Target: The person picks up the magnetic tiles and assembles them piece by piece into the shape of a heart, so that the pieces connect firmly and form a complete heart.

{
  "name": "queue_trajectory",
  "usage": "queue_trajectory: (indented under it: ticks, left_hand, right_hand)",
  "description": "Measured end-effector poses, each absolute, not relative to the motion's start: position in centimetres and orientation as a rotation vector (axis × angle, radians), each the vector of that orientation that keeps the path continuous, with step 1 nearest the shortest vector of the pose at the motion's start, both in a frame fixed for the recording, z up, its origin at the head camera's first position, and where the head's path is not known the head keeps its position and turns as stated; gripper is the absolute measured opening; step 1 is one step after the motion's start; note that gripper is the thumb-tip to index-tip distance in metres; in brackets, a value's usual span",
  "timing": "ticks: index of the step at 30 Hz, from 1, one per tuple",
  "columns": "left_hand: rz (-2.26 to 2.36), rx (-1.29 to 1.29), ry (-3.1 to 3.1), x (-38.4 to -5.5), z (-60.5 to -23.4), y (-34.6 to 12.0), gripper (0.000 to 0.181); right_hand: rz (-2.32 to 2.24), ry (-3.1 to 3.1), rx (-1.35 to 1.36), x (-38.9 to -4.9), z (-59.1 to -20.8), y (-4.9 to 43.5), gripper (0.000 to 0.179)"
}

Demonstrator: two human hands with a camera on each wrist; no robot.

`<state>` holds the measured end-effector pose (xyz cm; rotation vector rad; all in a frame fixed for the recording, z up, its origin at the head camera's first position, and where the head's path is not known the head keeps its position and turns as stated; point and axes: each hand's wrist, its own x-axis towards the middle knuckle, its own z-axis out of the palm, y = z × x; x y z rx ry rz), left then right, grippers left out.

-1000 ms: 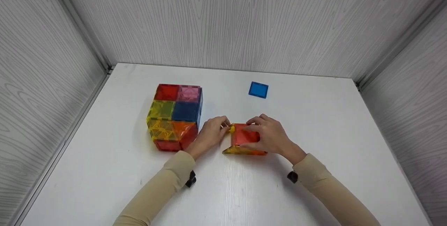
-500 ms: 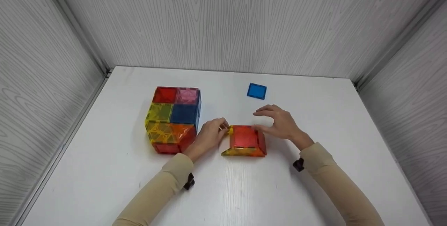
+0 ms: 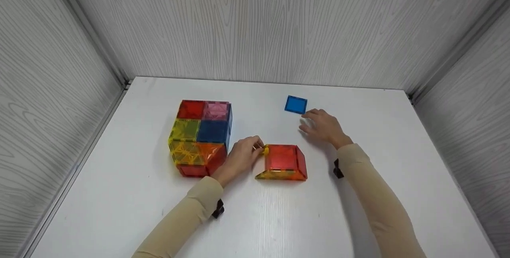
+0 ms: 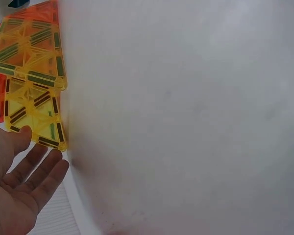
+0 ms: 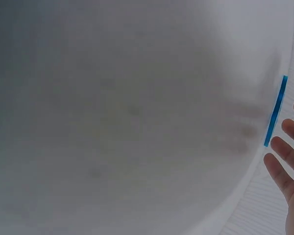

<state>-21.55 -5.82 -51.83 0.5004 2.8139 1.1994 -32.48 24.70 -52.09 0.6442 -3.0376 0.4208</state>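
Observation:
My left hand pinches the edge of a yellow magnetic tile between thumb and fingertips. That tile stands at the left side of a small structure whose red square tile lies on top. Yellow and orange tiles form its near sloping side. My right hand holds nothing, its fingers spread and loosely bent. Its fingertips are close to the near right corner of a blue square tile, which lies flat on the table. In the right wrist view the blue tile shows as a thin strip beside the fingers.
A larger block of magnetic tiles in red, pink, yellow, blue and orange stands left of my left hand. The white table meets pale wood-grain walls at the back and sides.
My right hand has let go of the small structure and moved up and right towards the blue tile. My left hand stays at the yellow tile.

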Motion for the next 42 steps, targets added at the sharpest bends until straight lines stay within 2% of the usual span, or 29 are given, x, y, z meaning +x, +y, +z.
queue_trajectory:
  ticks: [12, 21, 32, 37, 42]
  left_hand:
    - [1.192, 0.496, 2.803, -21.6, -51.9, -5.8, 0.009]
    - [1.192, 0.519, 2.817, -21.6, -52.1, -6.0, 0.009]
    - [1.189, 0.528, 2.816, -21.5, -52.1, -5.9, 0.009]
    - [1.202, 0.511, 2.809, -21.5, -52.0, -5.9, 0.008]
    - [1.205, 0.515, 2.805, -21.5, -52.1, -5.8, 0.008]
  right_hand:
    - [0.279, -3.201, 0.64, -33.7, -52.3, 24.5, 0.066]
    - [0.17, -3.137, 0.767, -31.8, -52.1, 26.1, 0.056]
    - [0.087, -3.051, 0.893, -27.1, -51.4, 27.7, 0.048]
    - [0.086, -3.037, 0.934, -25.8, -51.1, 28.1, 0.049]
    - [0.129, -3.058, 0.878, -26.2, -51.5, 28.8, 0.057]
